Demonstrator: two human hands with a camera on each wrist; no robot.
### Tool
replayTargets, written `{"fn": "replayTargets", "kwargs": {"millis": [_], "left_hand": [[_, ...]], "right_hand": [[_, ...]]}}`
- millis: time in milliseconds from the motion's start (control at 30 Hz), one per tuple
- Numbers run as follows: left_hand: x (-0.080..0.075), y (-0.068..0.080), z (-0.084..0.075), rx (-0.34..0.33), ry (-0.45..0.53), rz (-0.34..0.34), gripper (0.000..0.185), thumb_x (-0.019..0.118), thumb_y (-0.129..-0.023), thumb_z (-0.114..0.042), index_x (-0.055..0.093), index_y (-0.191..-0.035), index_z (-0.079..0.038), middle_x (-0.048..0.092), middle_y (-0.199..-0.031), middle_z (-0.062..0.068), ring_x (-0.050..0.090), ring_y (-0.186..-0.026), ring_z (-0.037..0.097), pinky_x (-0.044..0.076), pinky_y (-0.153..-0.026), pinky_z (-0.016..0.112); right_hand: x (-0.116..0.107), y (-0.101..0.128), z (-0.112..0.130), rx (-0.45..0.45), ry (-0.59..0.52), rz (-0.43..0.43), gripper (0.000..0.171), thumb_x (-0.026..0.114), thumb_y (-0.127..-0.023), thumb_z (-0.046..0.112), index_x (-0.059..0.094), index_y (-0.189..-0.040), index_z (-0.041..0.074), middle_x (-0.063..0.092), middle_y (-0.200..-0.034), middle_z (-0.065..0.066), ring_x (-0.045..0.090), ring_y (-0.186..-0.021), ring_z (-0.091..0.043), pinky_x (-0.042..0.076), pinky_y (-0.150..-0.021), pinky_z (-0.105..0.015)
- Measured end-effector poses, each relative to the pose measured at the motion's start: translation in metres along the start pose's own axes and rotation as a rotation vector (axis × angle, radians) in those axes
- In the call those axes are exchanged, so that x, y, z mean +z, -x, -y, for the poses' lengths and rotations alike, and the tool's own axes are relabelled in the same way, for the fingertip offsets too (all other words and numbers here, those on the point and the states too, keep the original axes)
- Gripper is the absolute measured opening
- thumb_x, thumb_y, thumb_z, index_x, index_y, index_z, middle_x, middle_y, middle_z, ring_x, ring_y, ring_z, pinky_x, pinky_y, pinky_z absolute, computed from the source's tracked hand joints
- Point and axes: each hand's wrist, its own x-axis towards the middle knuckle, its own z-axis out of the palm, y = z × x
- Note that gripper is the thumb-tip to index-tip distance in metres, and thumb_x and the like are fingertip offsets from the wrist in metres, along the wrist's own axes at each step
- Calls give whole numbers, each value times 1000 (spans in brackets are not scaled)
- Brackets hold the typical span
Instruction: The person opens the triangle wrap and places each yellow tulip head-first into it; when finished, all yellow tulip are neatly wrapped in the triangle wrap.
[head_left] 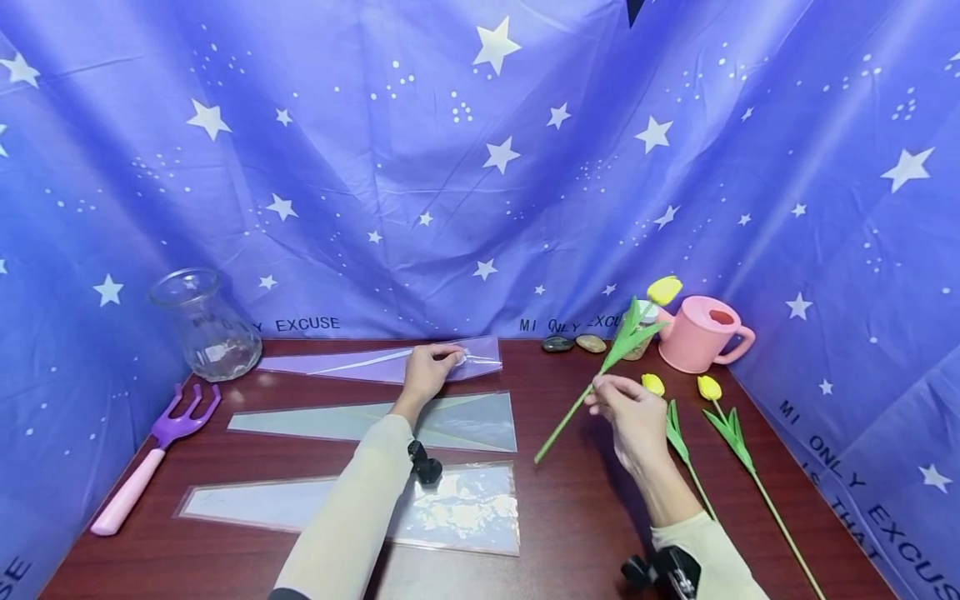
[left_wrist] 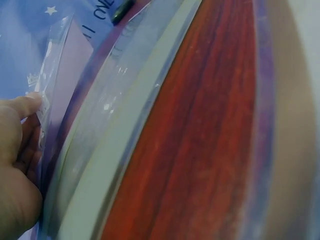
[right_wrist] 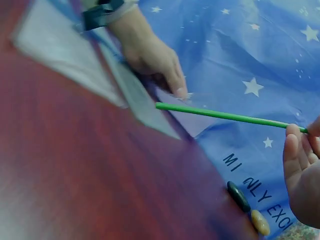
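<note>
My left hand pinches the clear film near the wide right end of a purple flower wrapping sleeve, which lies at the back of the table. In the left wrist view, thumb and fingers of that hand grip the film's edge, lifting it a little. My right hand holds a yellow artificial tulip by its green stem, above the table. Its bloom points up and right; the bare stem end slants toward the sleeves. Part of the right hand lies outside the right wrist view.
A greenish sleeve and a white sleeve lie nearer. At left are a glass vase and purple hand fork. A pink watering can, small jar, two stones and two tulips are right.
</note>
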Motion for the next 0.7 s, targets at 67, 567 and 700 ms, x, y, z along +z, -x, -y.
{"fn": "replayTargets", "kwargs": {"millis": [67, 567, 700], "left_hand": [[0, 1, -3, -6, -6, 7, 15, 79, -92, -20, 83, -103, -11, 79, -111, 10, 70, -117, 27, 54, -103, 43], [6, 2, -8, 17, -62, -55, 13, 81, -91, -22, 85, -100, -14, 80, -110, 9, 72, -111, 25, 56, -95, 40], [5, 2, -9, 15, -21, -68, 12, 81, -90, -19, 84, -100, -13, 80, -109, 10, 72, -109, 25, 57, -94, 41]], "right_hand": [[5, -10, 0, -10, -72, -44, 19, 68, -94, -7, 78, -84, 6, 75, -73, -3, 72, -61, -14, 60, -57, -25], [37, -74, -15, -87, -304, -318, 6, 68, -92, -8, 74, -92, -5, 75, -70, -7, 73, -59, -14, 61, -58, -25], [47, -84, -19, -63, -354, -350, 4, 72, -90, -5, 72, -94, -6, 74, -72, -6, 73, -59, -14, 61, -60, -25]]}}
